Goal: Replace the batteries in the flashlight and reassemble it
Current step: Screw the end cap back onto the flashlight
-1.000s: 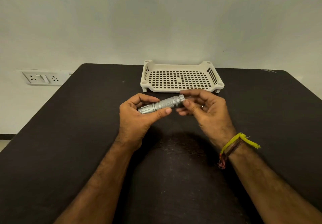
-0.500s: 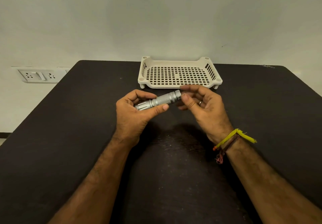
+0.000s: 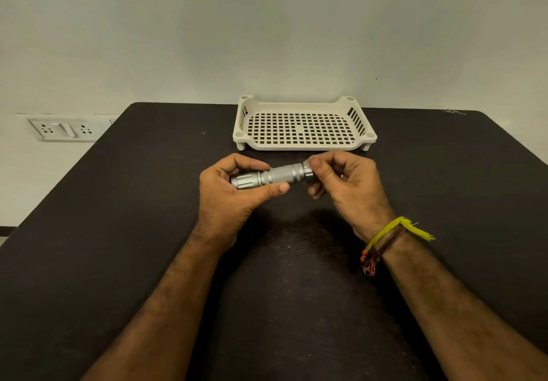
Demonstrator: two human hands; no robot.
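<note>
Flashlight [image 3: 272, 176] held level above the bench [image 3: 124, 202], near side of the tray [image 3: 302, 146]. My left hand [image 3: 228, 193] wraps the head end; right hand [image 3: 341, 179] pinches the tail cap [image 3: 307, 169]. Looks like the cap-threading step; can't tell direction. Next: twist while holding the body steady.

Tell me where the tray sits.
In the head view, the white tray sits empty at the table's far edge, just beyond both hands.

- Silver metal flashlight [image 3: 271, 176] with knurled barrel, lying nearly level above the dark surface [image 3: 118, 217], wider ribbed head pointing left, tail cap at right.
</note>
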